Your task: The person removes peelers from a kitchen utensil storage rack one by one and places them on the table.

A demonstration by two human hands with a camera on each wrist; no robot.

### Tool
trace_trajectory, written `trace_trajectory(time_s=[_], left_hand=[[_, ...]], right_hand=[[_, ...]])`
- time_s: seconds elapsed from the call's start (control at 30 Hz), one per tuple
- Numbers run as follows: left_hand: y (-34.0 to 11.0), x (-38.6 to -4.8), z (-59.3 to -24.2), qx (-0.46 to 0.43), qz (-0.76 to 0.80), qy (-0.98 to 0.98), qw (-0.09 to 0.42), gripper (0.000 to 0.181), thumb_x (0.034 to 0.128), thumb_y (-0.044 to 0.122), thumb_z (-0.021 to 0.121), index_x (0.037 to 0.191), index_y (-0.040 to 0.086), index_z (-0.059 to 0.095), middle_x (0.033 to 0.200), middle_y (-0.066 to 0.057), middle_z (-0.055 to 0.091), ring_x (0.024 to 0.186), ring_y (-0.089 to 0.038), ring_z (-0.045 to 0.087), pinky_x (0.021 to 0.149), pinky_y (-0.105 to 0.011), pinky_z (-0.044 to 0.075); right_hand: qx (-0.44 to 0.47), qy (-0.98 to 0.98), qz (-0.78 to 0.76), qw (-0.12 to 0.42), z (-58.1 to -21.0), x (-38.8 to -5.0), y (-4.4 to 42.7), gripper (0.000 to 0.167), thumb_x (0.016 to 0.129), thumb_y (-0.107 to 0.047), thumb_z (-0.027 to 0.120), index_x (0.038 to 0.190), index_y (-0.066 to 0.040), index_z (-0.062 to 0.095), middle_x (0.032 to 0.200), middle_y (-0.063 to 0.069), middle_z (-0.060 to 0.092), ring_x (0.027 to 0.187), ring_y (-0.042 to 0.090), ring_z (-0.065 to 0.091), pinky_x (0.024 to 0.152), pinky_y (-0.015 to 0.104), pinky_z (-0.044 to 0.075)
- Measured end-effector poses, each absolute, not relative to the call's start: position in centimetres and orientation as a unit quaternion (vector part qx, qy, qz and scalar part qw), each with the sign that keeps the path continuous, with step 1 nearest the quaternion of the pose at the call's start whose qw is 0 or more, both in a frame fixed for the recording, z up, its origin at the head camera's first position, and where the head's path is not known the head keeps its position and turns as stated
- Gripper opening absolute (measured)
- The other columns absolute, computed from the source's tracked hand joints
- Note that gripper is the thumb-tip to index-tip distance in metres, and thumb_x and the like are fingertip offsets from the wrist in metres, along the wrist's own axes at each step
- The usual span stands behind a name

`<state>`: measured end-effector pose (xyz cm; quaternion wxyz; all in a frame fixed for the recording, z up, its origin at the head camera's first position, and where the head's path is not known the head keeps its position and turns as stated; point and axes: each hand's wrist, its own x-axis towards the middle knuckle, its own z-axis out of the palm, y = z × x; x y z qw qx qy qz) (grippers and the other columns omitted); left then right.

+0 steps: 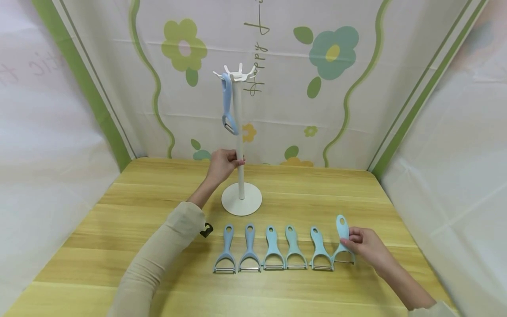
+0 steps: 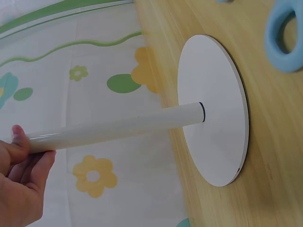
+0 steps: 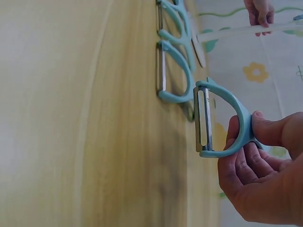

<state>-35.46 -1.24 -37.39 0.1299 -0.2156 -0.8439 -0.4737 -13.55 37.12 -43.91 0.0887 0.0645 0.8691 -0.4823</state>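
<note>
My left hand point(image 1: 224, 166) grips the white pole point(image 1: 240, 176) of an upright stand, between its round base point(image 1: 250, 203) and the hooks at its top point(image 1: 237, 75). From one hook on the left side hangs a blue peeler point(image 1: 227, 99), blade end down. At the right end of a row of peelers, my right hand point(image 1: 366, 246) pinches a light blue peeler point(image 1: 342, 228) by its handle. The right wrist view shows that held peeler point(image 3: 241, 124) raised off the table, with its metal blade facing away from the palm.
Several peelers in blue and pale green lie side by side on the wooden table point(image 1: 119, 246), among them a blue peeler point(image 1: 228, 240) and a green one point(image 1: 292, 242). A small dark object point(image 1: 206, 230) sits by the left sleeve. Printed curtains point(image 1: 285, 101) enclose the back and sides.
</note>
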Motion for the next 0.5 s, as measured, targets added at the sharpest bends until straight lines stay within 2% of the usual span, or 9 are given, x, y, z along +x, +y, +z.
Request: trace_trajectory(time_s=[0.17, 0.5], left_hand=[[-1.3, -35.4, -37.4, -0.213, -0.476, -0.844, 0.127, 0.015, 0.0872, 0.005, 0.075, 0.099, -0.004, 0.076, 0.095, -0.019, 0.077, 0.09, -0.03, 0.076, 0.077, -0.037, 0.063], [-1.2, -35.4, -37.4, -0.21, -0.468, -0.848, 0.131, 0.016, 0.0874, 0.006, 0.075, 0.101, -0.003, 0.077, 0.096, -0.018, 0.077, 0.09, -0.029, 0.076, 0.078, -0.036, 0.063]], right_hand=[[0.078, 0.875, -0.467, 0.099, -44.8, -13.8, 37.7, 0.036, 0.096, -0.006, 0.064, 0.122, 0.016, 0.054, 0.087, 0.003, 0.068, 0.077, 0.008, 0.062, 0.068, 0.021, 0.055], [0.063, 0.899, -0.42, 0.107, -46.2, -14.6, 38.1, 0.042, 0.094, -0.005, 0.066, 0.123, 0.022, 0.051, 0.093, 0.011, 0.07, 0.083, 0.013, 0.061, 0.067, 0.019, 0.052]])
